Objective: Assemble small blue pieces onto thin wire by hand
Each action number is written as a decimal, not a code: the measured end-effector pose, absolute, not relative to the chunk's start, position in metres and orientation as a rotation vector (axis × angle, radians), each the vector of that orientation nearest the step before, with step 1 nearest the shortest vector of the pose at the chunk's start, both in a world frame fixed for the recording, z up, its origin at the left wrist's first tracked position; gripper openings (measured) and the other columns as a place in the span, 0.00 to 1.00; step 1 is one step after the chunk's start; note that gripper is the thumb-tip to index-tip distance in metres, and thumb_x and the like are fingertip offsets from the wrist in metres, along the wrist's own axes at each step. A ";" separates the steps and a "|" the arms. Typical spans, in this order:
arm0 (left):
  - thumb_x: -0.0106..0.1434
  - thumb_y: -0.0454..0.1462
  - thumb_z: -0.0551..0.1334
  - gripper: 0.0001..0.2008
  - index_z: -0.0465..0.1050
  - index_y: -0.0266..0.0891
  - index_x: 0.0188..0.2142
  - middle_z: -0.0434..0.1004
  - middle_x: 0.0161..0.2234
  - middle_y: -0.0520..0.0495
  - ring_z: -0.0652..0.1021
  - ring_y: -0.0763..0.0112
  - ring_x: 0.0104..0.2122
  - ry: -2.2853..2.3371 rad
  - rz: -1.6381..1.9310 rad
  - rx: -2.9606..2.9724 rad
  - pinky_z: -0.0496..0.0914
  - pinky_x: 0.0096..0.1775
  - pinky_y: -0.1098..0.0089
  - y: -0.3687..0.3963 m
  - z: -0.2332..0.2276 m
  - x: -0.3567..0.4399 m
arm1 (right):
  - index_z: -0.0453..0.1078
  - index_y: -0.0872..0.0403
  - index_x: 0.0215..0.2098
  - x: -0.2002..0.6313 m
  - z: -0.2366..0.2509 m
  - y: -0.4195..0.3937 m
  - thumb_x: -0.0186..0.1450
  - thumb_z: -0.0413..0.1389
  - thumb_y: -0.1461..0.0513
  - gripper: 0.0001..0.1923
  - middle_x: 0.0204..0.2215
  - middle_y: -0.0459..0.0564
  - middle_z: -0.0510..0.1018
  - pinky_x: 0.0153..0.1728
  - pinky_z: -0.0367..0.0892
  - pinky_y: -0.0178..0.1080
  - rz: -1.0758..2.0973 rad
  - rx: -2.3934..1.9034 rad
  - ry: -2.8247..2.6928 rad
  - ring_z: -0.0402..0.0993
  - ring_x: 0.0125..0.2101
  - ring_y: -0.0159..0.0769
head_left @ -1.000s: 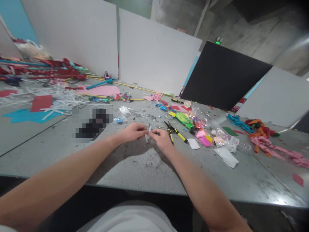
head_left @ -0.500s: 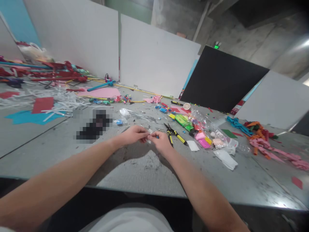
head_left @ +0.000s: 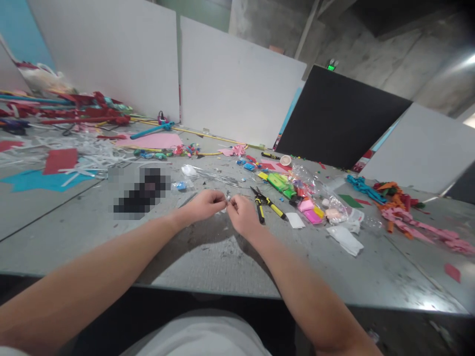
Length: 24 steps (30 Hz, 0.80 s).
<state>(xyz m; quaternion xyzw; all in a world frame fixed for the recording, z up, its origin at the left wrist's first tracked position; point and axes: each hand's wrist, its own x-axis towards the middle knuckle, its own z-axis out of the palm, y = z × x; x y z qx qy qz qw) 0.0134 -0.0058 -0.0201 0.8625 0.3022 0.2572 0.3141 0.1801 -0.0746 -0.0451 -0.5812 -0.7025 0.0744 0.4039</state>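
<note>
A small clear scrap, crinkled and whitish like a bit of plastic wrap, sits pinched between my two hands just above the tabletop, near the middle of my view. My left hand comes in from the left with its grip closed on the scrap's left end, and my right hand meets it from the right, fingertips closed on the other end, so the two grips nearly touch with only the scrap between them. The piece is too small for me to read a long axis with confidence; if anything it stands slightly up from the pinch rather than lying flat. Neither hand is clearly nearer, since both hold it at once. Just to the right of my right hand lie yellow-handled pliers, their handles pointing toward me and to the right, close but not touching my knuckles. Beyond them is a clear bag of bright foam pieces, and a white paper slip lies flat beside the pliers.
</note>
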 end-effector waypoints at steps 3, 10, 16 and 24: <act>0.61 0.43 0.55 0.14 0.61 0.41 0.22 0.58 0.21 0.55 0.62 0.73 0.24 0.815 0.683 2.314 0.54 0.28 0.69 -0.007 -0.019 0.015 | 0.66 0.52 0.32 0.179 -0.043 -0.075 0.68 0.51 0.63 0.07 0.31 0.49 0.74 0.35 0.55 0.38 0.063 -1.550 -1.812 0.67 0.34 0.38; 0.60 0.38 0.56 0.10 0.65 0.40 0.24 0.68 0.22 0.52 0.68 0.70 0.26 0.607 0.526 2.481 0.59 0.30 0.70 -0.004 -0.022 0.010 | 0.73 0.55 0.39 0.188 -0.038 -0.083 0.72 0.54 0.60 0.08 0.37 0.53 0.81 0.37 0.58 0.38 0.095 -1.625 -2.138 0.73 0.37 0.39; 0.65 0.40 0.56 0.14 0.67 0.40 0.24 0.71 0.23 0.49 0.70 0.67 0.26 0.701 0.463 2.559 0.58 0.30 0.68 -0.003 -0.028 0.012 | 0.76 0.56 0.42 0.181 -0.039 -0.081 0.73 0.50 0.63 0.11 0.43 0.57 0.83 0.37 0.59 0.39 0.084 -1.765 -2.176 0.76 0.41 0.41; 0.63 0.39 0.56 0.14 0.64 0.40 0.21 0.64 0.19 0.52 0.65 0.71 0.23 0.690 0.480 2.600 0.54 0.28 0.68 -0.007 -0.028 0.014 | 0.78 0.55 0.39 0.186 -0.036 -0.080 0.72 0.52 0.62 0.11 0.40 0.56 0.84 0.36 0.58 0.39 0.049 -1.756 -2.177 0.77 0.40 0.41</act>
